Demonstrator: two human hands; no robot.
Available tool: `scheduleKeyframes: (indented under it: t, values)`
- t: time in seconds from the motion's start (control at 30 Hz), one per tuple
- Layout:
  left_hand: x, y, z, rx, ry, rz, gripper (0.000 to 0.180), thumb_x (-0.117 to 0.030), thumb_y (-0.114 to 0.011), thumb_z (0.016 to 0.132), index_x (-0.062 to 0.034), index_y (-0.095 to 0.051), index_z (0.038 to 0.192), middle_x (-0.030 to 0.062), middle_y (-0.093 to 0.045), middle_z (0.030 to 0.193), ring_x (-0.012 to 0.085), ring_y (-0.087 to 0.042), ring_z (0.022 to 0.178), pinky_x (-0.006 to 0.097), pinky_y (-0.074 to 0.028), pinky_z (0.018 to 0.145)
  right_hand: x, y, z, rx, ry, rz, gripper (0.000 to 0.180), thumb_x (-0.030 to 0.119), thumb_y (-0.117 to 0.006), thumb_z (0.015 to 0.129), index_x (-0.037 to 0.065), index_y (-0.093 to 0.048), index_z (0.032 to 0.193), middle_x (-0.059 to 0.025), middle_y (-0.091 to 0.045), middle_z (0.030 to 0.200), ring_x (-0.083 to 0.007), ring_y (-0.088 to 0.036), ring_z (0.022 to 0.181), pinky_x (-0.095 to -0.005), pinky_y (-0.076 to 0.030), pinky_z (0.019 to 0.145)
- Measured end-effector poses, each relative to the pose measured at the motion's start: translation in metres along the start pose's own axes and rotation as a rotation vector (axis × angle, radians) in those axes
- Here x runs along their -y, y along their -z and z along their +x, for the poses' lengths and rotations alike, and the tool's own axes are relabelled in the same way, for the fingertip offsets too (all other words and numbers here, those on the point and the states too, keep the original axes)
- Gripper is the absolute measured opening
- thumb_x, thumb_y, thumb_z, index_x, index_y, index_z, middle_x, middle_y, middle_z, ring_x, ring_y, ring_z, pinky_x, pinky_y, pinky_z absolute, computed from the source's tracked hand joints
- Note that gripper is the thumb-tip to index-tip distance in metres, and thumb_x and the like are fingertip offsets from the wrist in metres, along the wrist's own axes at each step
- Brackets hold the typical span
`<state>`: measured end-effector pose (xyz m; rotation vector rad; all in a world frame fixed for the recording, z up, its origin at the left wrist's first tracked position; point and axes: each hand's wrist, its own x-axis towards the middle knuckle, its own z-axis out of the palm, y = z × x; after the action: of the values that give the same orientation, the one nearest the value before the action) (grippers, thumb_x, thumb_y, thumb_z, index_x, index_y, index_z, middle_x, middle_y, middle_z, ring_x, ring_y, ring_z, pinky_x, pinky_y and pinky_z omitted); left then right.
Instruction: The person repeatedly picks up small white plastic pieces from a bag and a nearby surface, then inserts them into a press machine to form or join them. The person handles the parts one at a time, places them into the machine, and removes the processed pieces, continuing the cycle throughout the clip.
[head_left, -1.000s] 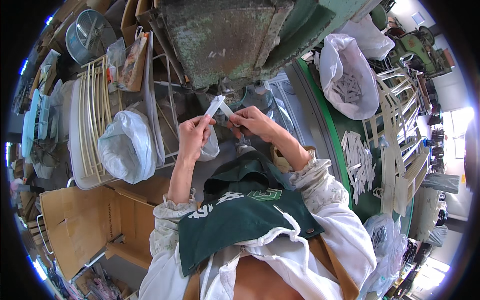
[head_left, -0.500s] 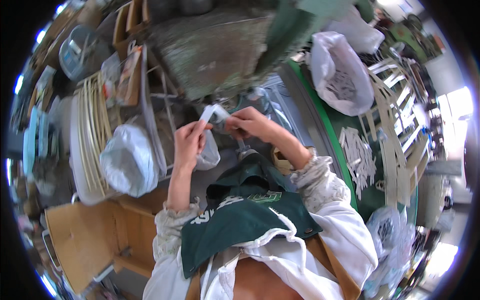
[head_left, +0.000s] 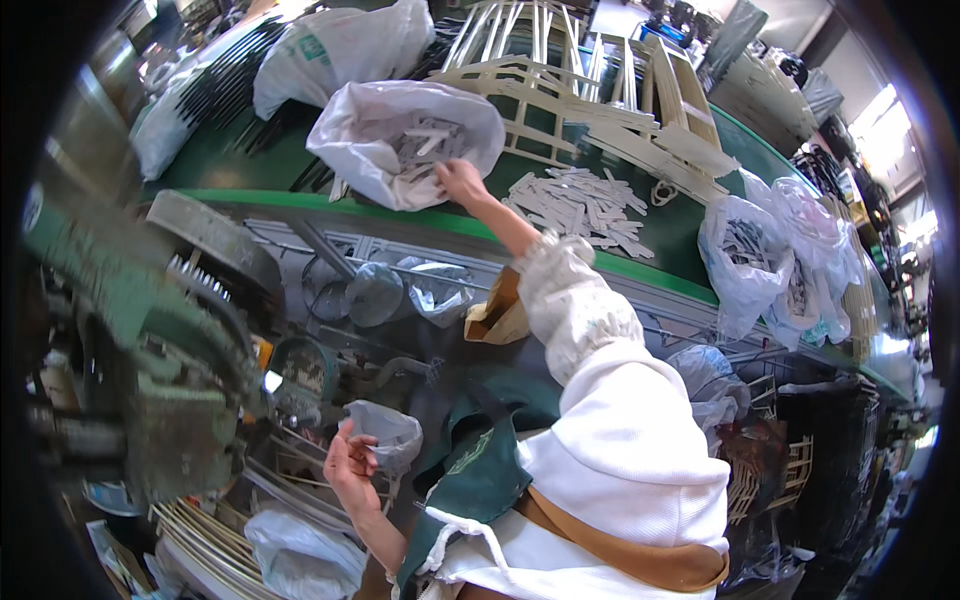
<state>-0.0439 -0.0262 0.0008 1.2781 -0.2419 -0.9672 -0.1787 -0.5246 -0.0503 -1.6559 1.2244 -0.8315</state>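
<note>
Right hand (head_left: 460, 182): nearer to the strips, at the near right of the mouth of a white bag (head_left: 345, 130); fingers bent and close together, whether gripping a strip cannot be told. White strips (head_left: 428, 142): heaped inside the bag, beyond and left of those fingertips; long axes mixed, topmost pieces roughly crosswise or aslant. Left hand (head_left: 352, 465): well apart, fingers loosely parted, nothing seen in them; small plastic bag (head_left: 392, 437) just to their right. Green table (head_left: 212, 172): under the white bag; loose strip pile (head_left: 585, 205) right of the right fingers. Pale frames (head_left: 560, 92): beyond. Green machine (head_left: 110, 260): left of both hands.
</note>
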Motion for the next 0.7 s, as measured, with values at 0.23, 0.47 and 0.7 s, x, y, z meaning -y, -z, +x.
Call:
scheduleKeyframes:
  t: [0.23,0.47,0.7]
  values:
    - [0.01,-0.054,0.039,0.064,0.109,0.121,0.031,-0.026,-0.049,0.097,-0.0019,-0.062,0.111,0.0088,-0.067,0.079,0.0052,-0.05,0.054,0.017,-0.032,0.047,-0.138,0.083,-0.071,-0.25,0.088,-0.851,0.068,0.04,-0.076,0.066,0.006,-0.052,0.119,-0.0148,-0.051,0.122,-0.0341,-0.045,0.114,-0.0453,-0.042,0.089]
    - [0.012,-0.111,0.063,0.205,0.141,0.137,0.028,-0.022,-0.05,0.096,-0.0023,-0.062,0.113,0.0101,-0.067,0.081,0.0053,-0.051,0.056,0.016,-0.036,0.05,-0.165,0.109,-0.012,-0.024,0.277,-0.927,0.085,0.036,-0.079,0.063,0.007,-0.04,0.132,-0.0144,-0.045,0.127,-0.0349,-0.04,0.117,-0.0481,-0.035,0.094]
    - [0.027,-0.125,0.074,0.185,0.184,0.172,0.028,-0.022,-0.051,0.095,-0.0028,-0.062,0.113,0.0087,-0.068,0.081,0.0053,-0.051,0.056,0.018,-0.035,0.05,-0.174,0.101,0.005,0.204,0.298,-0.913,0.049,0.011,-0.07,0.071,0.001,-0.048,0.114,-0.0173,-0.05,0.111,-0.0362,-0.044,0.11,-0.0472,-0.039,0.088]
